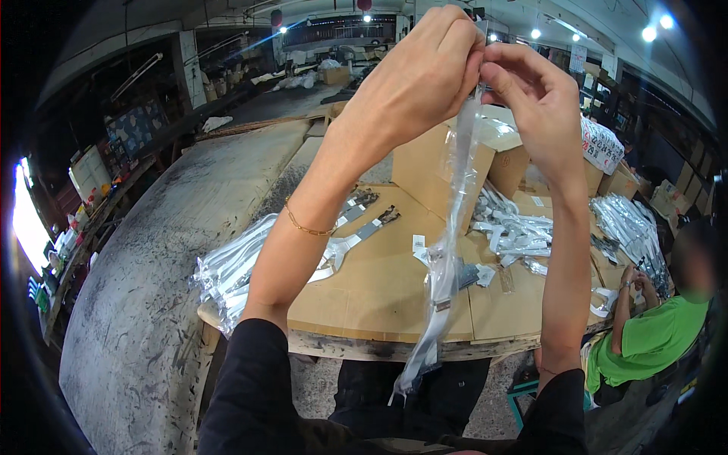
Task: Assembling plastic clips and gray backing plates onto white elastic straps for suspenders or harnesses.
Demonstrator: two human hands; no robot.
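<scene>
Both hands (434,67) pinching top of bagged strap (437,320)

– Where's the light from?
– Bright lamps (649,34) at the upper right, ringed with glare, plus a blown-out patch (29,220) at the left edge.
– And the rest?
– Dim in the background, black in the corners, straight edges bending near the rim.
– Anything else?
– Highlights streak the clear plastic (459,178) at centre; a person's head (695,260) at right is blurred.

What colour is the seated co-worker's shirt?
Bright green shirt, best seen in the head view.
</scene>
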